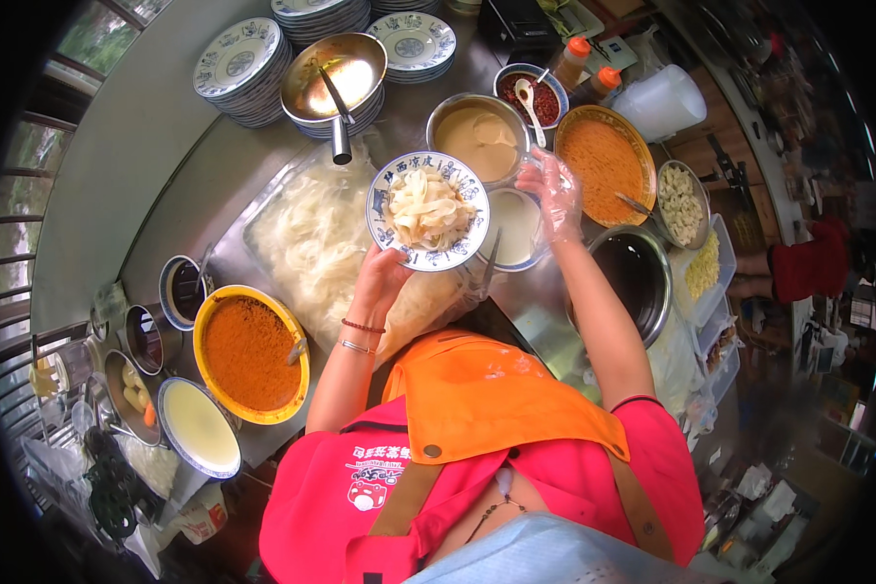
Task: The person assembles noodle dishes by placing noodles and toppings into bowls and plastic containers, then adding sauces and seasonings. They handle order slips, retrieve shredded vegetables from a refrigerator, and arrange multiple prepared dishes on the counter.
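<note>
Since the plate [441, 260] at 12 o'clock is probably breakable and its noodles [425, 209] slippery, I'd trust the left hand [384, 277] clamped on its 7-o'clock rim, but remotely can't tell if the right hand [553, 195], at 1, grips the spoon [526, 97].

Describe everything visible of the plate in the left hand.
The plate is round and white, its material ceramic-looking, with blue decoration around its rim. Pale, broad noodles are heaped in its middle. It faces up, raised over the counter, its near edge gripped by the left hand; the right hand is apart from it. Its underside is hidden.
</note>
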`<control>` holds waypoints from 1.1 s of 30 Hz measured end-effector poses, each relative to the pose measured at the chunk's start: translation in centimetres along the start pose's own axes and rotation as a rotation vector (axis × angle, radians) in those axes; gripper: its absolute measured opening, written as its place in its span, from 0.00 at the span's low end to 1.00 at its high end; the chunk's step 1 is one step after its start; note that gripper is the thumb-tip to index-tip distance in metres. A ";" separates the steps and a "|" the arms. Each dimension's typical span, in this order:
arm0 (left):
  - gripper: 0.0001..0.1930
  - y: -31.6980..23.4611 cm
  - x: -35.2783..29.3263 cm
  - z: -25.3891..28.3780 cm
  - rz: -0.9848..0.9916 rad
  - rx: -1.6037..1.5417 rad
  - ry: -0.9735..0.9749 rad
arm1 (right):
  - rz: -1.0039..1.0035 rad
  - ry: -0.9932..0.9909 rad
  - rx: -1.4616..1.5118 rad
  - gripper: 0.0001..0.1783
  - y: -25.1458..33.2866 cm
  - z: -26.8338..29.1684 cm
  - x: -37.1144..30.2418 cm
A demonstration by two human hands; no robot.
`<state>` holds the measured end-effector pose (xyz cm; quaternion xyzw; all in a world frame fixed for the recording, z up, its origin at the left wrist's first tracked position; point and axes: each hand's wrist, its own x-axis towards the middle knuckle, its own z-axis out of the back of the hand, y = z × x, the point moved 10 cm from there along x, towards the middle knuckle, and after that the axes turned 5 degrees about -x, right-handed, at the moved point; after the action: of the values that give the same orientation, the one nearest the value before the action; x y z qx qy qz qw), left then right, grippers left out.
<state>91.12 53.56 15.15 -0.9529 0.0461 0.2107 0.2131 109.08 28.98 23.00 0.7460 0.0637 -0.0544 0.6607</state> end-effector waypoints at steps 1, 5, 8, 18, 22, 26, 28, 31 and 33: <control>0.32 0.1 0.4 -0.3 0.005 0.003 0.001 | 0.007 0.007 0.029 0.22 1.3 -0.2 -1.1; 0.31 0.8 3.0 -1.0 0.029 -0.080 0.066 | 0.001 0.117 -0.032 0.22 5.1 -1.9 -6.0; 0.32 1.3 4.1 -1.7 0.037 -0.098 0.080 | 0.051 0.223 -0.165 0.19 6.3 -3.4 -9.5; 0.31 1.6 5.3 -2.4 0.067 -0.076 0.112 | 0.163 0.208 -0.141 0.17 8.1 -3.0 -11.5; 0.32 1.2 4.6 -1.5 0.038 -0.073 0.093 | -0.267 -0.017 0.445 0.23 3.3 0.0 -7.6; 0.34 0.4 2.4 -0.1 0.006 -0.088 0.076 | -0.272 -0.002 0.402 0.24 1.3 0.6 -4.9; 0.36 -0.3 0.8 -0.3 -0.037 -0.082 0.041 | -0.216 0.118 0.258 0.25 -0.7 0.2 -3.4; 0.37 -0.6 -0.7 2.2 -0.024 -0.083 -0.027 | -0.191 0.226 -0.008 0.27 -4.0 -0.1 -2.0; 0.38 -0.9 -1.6 3.1 -0.048 -0.052 -0.081 | -0.050 0.348 -0.372 0.28 -4.6 -0.3 -1.4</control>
<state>88.61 55.72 13.62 -0.9497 0.0089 0.2449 0.1950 106.95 29.75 18.78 0.6080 0.2041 0.0710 0.7640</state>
